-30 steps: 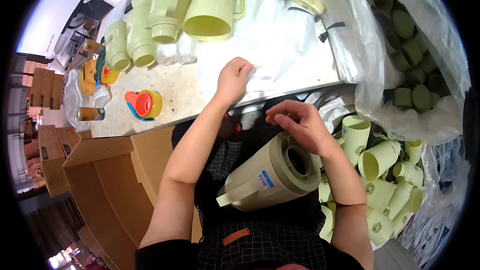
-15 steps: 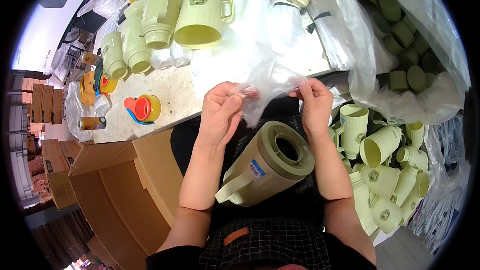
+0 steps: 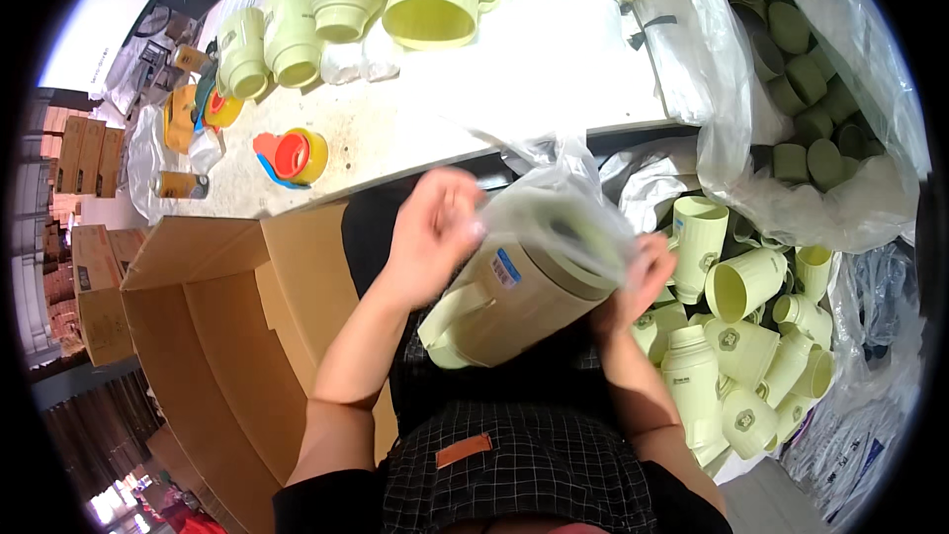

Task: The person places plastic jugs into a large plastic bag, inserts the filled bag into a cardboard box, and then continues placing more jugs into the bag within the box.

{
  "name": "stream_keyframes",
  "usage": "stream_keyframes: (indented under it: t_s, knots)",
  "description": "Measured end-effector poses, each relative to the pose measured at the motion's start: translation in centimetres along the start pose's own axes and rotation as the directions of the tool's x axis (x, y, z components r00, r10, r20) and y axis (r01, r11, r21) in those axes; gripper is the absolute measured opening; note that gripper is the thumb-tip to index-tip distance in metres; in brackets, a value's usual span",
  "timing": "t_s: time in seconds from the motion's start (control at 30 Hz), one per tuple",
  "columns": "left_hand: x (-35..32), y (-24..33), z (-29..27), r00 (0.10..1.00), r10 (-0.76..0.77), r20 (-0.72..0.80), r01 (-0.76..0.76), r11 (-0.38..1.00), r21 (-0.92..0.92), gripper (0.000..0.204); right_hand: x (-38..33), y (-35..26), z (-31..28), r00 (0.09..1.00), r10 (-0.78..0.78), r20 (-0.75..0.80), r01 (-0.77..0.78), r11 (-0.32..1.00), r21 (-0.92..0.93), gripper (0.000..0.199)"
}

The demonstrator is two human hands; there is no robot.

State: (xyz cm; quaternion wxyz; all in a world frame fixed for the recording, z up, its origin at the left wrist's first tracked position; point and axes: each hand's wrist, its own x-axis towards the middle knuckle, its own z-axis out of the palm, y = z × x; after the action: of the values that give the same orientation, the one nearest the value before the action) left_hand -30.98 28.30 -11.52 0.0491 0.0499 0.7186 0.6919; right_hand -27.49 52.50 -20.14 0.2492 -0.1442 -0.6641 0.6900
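A pale green thermos jug [image 3: 491, 309] with a side handle and a blue-and-white label lies tilted across my lap, its ring-shaped top facing away from me. Over that top spreads a clear plastic bag [image 3: 559, 200], blurred by motion. My left hand [image 3: 432, 237] is closed in a pinch at the bag's left edge, above the jug's handle. At the opposite side of the rim, my right hand [image 3: 636, 282] pinches the bag's other edge. The bag covers the rim; the jug's lower body is uncovered.
Ahead is a worktable [image 3: 395, 129] with green jugs [image 3: 432, 5], a tape roll [image 3: 304, 156] and bundled plastic bags [image 3: 593, 49]. An open cardboard box [image 3: 213, 336] stands at left. On the right are piled jugs and cups [image 3: 741, 351] and a plastic sack of dark green cups [image 3: 806, 79].
Both hands have come down from above the jug, bringing the bag over its top. They have spread farther apart, opening the bag. The view has shifted slightly.
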Motion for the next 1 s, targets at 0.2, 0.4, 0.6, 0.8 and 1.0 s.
stream_keyframes:
  t_s: [0.2,0.4,0.6,0.8,1.0]
  knots:
    - [-15.9,-1.1,-3.4,0.980,0.189,-0.057,-0.089,0.680,0.728,0.076,-8.4,-2.3,-1.3,0.353,0.093,0.931,0.366,0.902,-0.229,0.043]
    - [-21.8,1.1,-4.2,0.413,0.313,-0.856,0.358,0.808,0.468,0.045,-9.8,-7.6,6.4,-0.238,0.083,0.968,0.043,0.996,-0.075,0.074]
    - [-43.9,5.4,-12.1,0.567,0.087,-0.819,0.824,-0.058,0.564,0.062,-15.6,-8.7,8.7,-0.467,-0.022,0.884,-0.094,0.995,-0.025,0.067]
    - [-58.0,-12.3,-11.0,0.348,-0.710,-0.612,0.613,-0.322,0.722,0.025,-12.7,-6.8,7.1,-0.210,0.227,0.951,0.102,0.972,-0.210,0.050]
    - [-61.5,-18.5,-8.8,0.679,-0.605,-0.416,0.639,0.208,0.740,0.022,-5.1,-5.9,3.6,0.171,0.317,0.933,0.159,0.926,-0.343,0.031]
